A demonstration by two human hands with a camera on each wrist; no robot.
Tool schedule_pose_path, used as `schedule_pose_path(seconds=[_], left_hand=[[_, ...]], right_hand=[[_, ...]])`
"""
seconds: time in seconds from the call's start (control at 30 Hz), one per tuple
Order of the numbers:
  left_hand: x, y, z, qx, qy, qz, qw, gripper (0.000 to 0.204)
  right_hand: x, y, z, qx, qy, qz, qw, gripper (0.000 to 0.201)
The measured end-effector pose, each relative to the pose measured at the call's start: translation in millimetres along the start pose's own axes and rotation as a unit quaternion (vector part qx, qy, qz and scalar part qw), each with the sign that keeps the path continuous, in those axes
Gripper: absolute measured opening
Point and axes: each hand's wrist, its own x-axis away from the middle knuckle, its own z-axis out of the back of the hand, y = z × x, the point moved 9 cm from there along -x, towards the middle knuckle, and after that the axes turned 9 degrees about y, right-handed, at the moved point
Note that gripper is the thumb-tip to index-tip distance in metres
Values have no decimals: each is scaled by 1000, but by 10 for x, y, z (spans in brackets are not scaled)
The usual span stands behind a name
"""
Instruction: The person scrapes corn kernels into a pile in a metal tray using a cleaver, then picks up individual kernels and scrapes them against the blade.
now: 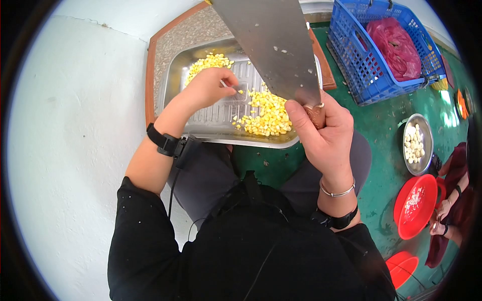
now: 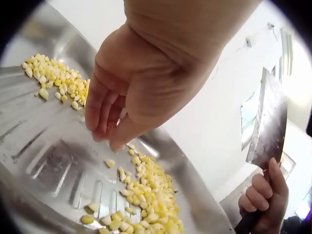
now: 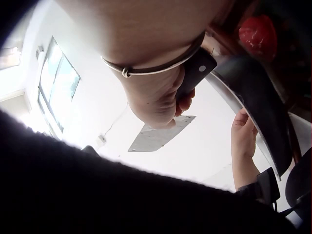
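Note:
My right hand (image 1: 326, 133) grips a broad cleaver (image 1: 273, 47) by its handle and holds it raised over the right side of a metal tray (image 1: 216, 133). In the right wrist view the dark handle (image 3: 197, 73) shows in the fist, with the blade beyond it. Above the tray's middle hovers my left hand (image 1: 211, 88), its fingers loosely bent and the thumb near the fingertips, with nothing visible held. One loose corn kernel (image 2: 109, 163) lies below those fingertips. Yellow corn kernels (image 1: 268, 115) form a pile at the tray's near right, and another corn pile (image 2: 53, 78) sits at the far left.
The tray rests on a brown-edged speckled board (image 1: 183, 37), beside a white wall (image 1: 75, 125). A blue basket (image 1: 361, 75) with a pink bag (image 1: 394, 47) stands at the right. Farther right are a metal bowl (image 1: 428, 143) of pale pieces, red basins (image 1: 401, 210) and another person's hands (image 1: 442, 213).

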Motion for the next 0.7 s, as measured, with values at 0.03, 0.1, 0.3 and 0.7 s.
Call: schedule_pose_path(seconds=[0.03, 0.1, 0.3, 0.7], left_hand=[[-6, 79, -19, -48, 12, -30, 998, 11], [-20, 149, -100, -97, 8, -60, 993, 10], [8, 243, 4, 57, 18, 6, 998, 14], [384, 743, 465, 508, 48, 35, 859, 17]], right_hand=[[2, 6, -2, 1, -1, -6, 1000, 21], [4, 14, 3, 3, -1, -12, 1000, 21], [-10, 30, 17, 1, 4, -13, 1000, 22], [-3, -3, -32, 18, -25, -25, 999, 23]])
